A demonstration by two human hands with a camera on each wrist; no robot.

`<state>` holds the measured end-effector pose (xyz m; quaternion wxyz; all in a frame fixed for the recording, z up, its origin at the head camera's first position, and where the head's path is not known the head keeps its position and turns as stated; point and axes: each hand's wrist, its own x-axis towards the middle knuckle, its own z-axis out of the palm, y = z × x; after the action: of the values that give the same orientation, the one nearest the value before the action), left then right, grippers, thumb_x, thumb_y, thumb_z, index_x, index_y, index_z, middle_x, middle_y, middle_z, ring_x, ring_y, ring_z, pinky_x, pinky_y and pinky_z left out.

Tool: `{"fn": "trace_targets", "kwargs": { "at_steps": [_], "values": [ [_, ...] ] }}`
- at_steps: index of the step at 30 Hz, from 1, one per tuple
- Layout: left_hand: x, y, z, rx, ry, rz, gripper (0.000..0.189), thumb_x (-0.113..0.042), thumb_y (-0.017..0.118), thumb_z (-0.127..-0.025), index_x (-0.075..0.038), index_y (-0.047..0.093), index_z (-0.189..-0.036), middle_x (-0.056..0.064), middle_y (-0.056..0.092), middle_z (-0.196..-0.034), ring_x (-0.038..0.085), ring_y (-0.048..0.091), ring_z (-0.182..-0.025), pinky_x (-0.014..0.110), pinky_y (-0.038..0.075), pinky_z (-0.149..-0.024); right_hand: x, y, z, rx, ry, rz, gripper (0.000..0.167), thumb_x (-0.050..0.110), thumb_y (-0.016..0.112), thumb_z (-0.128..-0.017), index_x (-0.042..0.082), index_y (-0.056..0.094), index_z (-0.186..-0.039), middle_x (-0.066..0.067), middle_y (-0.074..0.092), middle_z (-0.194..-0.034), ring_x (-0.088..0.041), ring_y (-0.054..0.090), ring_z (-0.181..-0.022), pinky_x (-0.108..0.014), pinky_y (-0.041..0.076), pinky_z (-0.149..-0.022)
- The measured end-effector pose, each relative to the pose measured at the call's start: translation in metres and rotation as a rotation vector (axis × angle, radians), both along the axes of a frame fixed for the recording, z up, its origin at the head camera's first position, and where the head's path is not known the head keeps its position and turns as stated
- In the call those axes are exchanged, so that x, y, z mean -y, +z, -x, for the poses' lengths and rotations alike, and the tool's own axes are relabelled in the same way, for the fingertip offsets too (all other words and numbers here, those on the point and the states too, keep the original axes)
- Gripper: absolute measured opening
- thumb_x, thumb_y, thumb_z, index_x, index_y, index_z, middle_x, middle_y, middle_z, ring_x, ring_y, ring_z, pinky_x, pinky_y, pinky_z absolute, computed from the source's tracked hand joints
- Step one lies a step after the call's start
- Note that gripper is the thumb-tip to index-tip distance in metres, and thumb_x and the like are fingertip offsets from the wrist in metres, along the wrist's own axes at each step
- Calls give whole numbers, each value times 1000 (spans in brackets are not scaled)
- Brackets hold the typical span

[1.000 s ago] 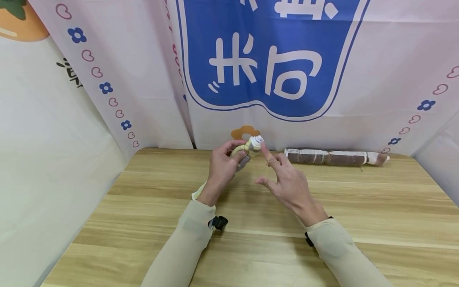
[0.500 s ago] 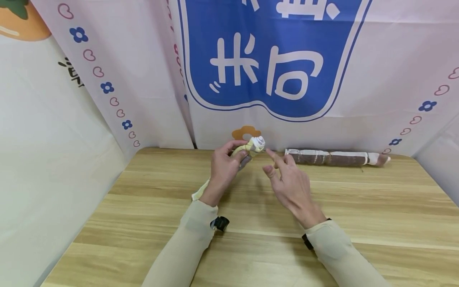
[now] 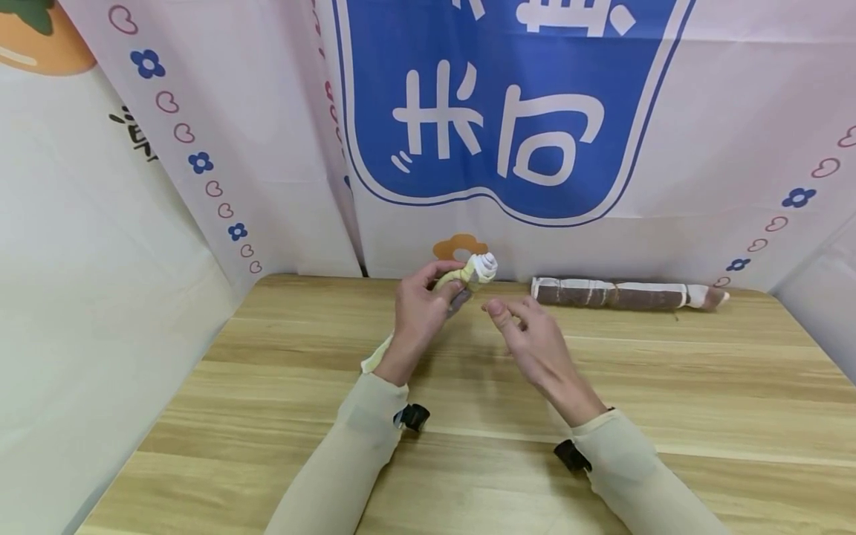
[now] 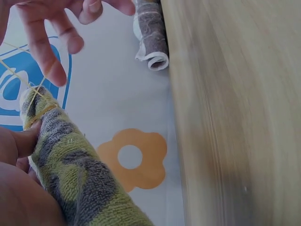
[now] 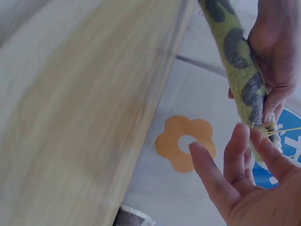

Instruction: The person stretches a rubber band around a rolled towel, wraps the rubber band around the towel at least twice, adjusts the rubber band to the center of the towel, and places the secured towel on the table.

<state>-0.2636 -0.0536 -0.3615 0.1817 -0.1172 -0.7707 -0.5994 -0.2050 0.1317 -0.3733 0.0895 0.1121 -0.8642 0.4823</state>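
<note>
My left hand (image 3: 417, 308) grips a rolled towel (image 4: 87, 162), yellow-green with grey patches, near one end. That end (image 3: 484, 265) shows a white spiral and points up and to the right in the head view. A thin yellow rubber band (image 4: 45, 114) goes round the roll close to this end. From it, taut strands (image 5: 284, 130) run out towards my right hand (image 3: 537, 338), whose thumb appears to hook them; the contact is hidden in the wrist views. The right hand's other fingers (image 4: 49, 66) spread beside the roll's end.
A second rolled towel (image 3: 608, 294), dark brown with white edges and bands round it, lies along the table's back edge at the right. The wooden table (image 3: 468, 475) meets a printed cloth backdrop (image 3: 267, 186) behind and at the sides.
My right hand has drawn back from the roll's tip and lower. Its index finger has come down close to the thumb. The left hand and towel have barely moved.
</note>
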Motion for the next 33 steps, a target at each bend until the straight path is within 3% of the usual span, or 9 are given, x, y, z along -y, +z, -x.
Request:
{"fn": "trace_targets", "kwargs": {
  "at_steps": [4, 11, 16, 23, 30, 33],
  "values": [
    [-2, 2, -1, -13, -20, -24, 23, 4, 77, -92, -10, 81, -111, 3, 79, -110, 20, 72, -92, 37, 58, -78, 2, 1, 0, 52, 37, 85, 61, 57, 38, -112, 12, 76, -129, -16, 63, -116, -32, 66, -70, -44, 50, -84],
    [-4, 7, -5, 5, -84, -58, 23, 2, 78, -94, -9, 80, -113, 3, 77, -114, 22, 71, -97, 40, 57, -86, 1, 1, 4, 166, 54, 230, 65, 57, 38, -112, 7, 76, -126, -23, 63, -121, -36, 67, -70, -44, 60, -75],
    [-5, 12, -9, 44, -135, -88, 22, 0, 77, -95, -9, 79, -116, 3, 76, -118, 23, 68, -99, 40, 55, -88, -4, -1, 9, 225, 40, 315, 69, 60, 40, -111, 3, 76, -126, -23, 63, -122, -27, 67, -72, -48, 63, -74],
    [-6, 14, -10, 12, -188, -89, 21, 0, 78, -95, -6, 78, -115, 4, 76, -119, 24, 68, -101, 39, 53, -88, -10, -3, 14, 233, 22, 317, 67, 59, 46, -110, 1, 71, -133, -23, 57, -130, -27, 67, -81, -49, 64, -78],
    [-4, 13, -10, 3, -222, -53, 20, -1, 77, -96, -7, 79, -115, 4, 76, -114, 22, 67, -99, 39, 54, -87, -9, -3, 17, 193, 26, 336, 60, 46, 61, -108, -4, 58, -141, -25, 38, -142, -45, 65, -108, -52, 62, -85],
    [-3, 13, -10, 9, -230, -29, 19, -1, 78, -95, -7, 79, -113, 4, 76, -112, 21, 66, -98, 39, 53, -87, -10, -3, 17, 193, 37, 344, 61, 41, 65, -107, -3, 52, -147, -26, 34, -142, -46, 64, -112, -53, 62, -85]
  ]
}}
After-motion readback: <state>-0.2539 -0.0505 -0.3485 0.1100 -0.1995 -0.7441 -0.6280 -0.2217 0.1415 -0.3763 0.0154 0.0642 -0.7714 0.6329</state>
